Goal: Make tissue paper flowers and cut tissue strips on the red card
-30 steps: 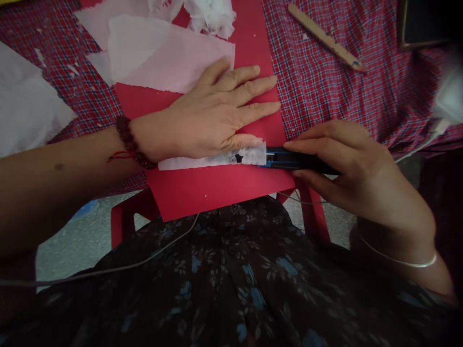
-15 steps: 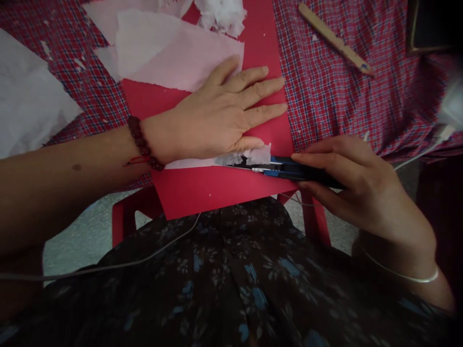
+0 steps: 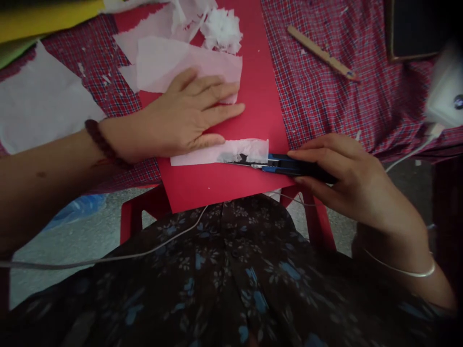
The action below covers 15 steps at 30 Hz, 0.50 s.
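My right hand (image 3: pixel 347 178) grips a black and blue utility knife (image 3: pixel 285 166) by its handle. The knife's front end lies inside a folded strip of thin white paper (image 3: pixel 195 155), and its blade shows dimly through the paper. Flat above the strip's left part, my left hand (image 3: pixel 191 111) has its fingers spread, holding nothing. Its fingertips rest over a larger white sheet (image 3: pixel 162 62) and a red card (image 3: pixel 260 111). The strip lies along the near part of this card.
A crumpled white paper bunch (image 3: pixel 222 31) sits at the card's far end. On the checked cloth (image 3: pixel 347 29) lie a notched wooden stick (image 3: pixel 321 53), a dark framed object (image 3: pixel 414 29) and white paper (image 3: pixel 43 101) at left. A white device (image 3: pixel 444 101) with a cable stands right.
My left hand has slid left, uncovering more of the folded strip. The knife stays within the paper in my right hand. The view has shifted slightly.
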Each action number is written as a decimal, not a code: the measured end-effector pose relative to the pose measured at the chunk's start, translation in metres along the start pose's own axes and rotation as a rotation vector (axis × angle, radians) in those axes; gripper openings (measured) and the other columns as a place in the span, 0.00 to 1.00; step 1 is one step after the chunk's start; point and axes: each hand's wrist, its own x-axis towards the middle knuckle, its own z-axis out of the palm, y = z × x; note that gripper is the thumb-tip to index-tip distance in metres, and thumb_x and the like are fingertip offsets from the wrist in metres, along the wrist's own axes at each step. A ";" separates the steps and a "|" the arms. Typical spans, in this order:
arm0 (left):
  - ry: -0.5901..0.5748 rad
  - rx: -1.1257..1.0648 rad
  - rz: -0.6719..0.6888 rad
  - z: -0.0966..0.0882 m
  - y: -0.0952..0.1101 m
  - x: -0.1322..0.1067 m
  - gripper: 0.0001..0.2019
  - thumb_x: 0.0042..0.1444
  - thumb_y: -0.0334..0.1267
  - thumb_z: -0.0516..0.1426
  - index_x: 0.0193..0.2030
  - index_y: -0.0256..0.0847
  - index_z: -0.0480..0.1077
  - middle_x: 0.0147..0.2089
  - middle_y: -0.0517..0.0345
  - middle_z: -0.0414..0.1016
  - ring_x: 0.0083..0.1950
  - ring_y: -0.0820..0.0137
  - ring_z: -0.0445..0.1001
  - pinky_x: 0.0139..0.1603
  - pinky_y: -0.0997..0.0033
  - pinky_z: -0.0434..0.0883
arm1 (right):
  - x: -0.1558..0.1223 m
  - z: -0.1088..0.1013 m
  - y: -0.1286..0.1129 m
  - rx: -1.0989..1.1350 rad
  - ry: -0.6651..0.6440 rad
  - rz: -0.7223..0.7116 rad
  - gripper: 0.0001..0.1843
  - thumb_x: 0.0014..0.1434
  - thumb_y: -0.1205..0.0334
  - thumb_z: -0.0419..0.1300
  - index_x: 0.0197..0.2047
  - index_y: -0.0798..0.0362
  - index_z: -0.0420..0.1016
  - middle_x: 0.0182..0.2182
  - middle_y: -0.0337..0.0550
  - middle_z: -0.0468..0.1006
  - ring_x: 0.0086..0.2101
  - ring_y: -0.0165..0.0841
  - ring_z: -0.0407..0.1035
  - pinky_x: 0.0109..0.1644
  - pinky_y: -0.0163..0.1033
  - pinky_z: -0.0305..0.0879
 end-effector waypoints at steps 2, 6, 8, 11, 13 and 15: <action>-0.004 0.032 -0.006 0.008 -0.001 -0.003 0.34 0.75 0.57 0.37 0.79 0.40 0.56 0.81 0.43 0.49 0.80 0.46 0.51 0.78 0.35 0.43 | 0.001 0.001 0.001 0.003 0.000 0.008 0.24 0.67 0.67 0.62 0.64 0.43 0.72 0.51 0.52 0.78 0.50 0.52 0.76 0.52 0.60 0.75; 0.025 0.049 0.002 0.013 0.000 -0.002 0.32 0.75 0.54 0.41 0.78 0.38 0.56 0.81 0.41 0.50 0.79 0.42 0.52 0.77 0.33 0.46 | 0.009 0.001 -0.001 0.003 -0.009 0.016 0.23 0.67 0.66 0.62 0.64 0.43 0.73 0.51 0.51 0.78 0.50 0.51 0.76 0.52 0.59 0.75; 0.031 0.049 0.011 0.012 0.000 -0.002 0.32 0.76 0.53 0.41 0.78 0.38 0.56 0.81 0.40 0.50 0.79 0.41 0.52 0.76 0.32 0.47 | 0.014 0.002 -0.002 0.013 -0.009 0.008 0.23 0.66 0.66 0.63 0.63 0.43 0.75 0.51 0.50 0.79 0.50 0.51 0.76 0.52 0.59 0.74; 0.033 0.045 0.020 0.011 0.000 -0.002 0.32 0.76 0.53 0.41 0.78 0.37 0.56 0.80 0.38 0.51 0.79 0.41 0.52 0.76 0.32 0.47 | 0.023 0.003 -0.005 0.032 -0.022 0.004 0.23 0.65 0.67 0.63 0.62 0.42 0.76 0.50 0.49 0.79 0.51 0.51 0.76 0.54 0.58 0.74; 0.032 0.049 0.019 0.010 0.000 -0.002 0.32 0.77 0.53 0.40 0.78 0.37 0.56 0.80 0.38 0.50 0.79 0.41 0.52 0.76 0.31 0.47 | 0.029 0.004 -0.006 0.027 -0.033 -0.002 0.23 0.65 0.67 0.63 0.62 0.42 0.76 0.51 0.48 0.79 0.52 0.51 0.76 0.54 0.58 0.74; 0.016 0.054 0.002 0.009 0.002 -0.001 0.31 0.77 0.53 0.40 0.79 0.38 0.55 0.81 0.39 0.49 0.80 0.42 0.51 0.77 0.32 0.46 | 0.035 0.005 -0.008 0.018 -0.047 -0.015 0.23 0.66 0.68 0.62 0.63 0.42 0.75 0.51 0.49 0.79 0.52 0.51 0.76 0.54 0.59 0.74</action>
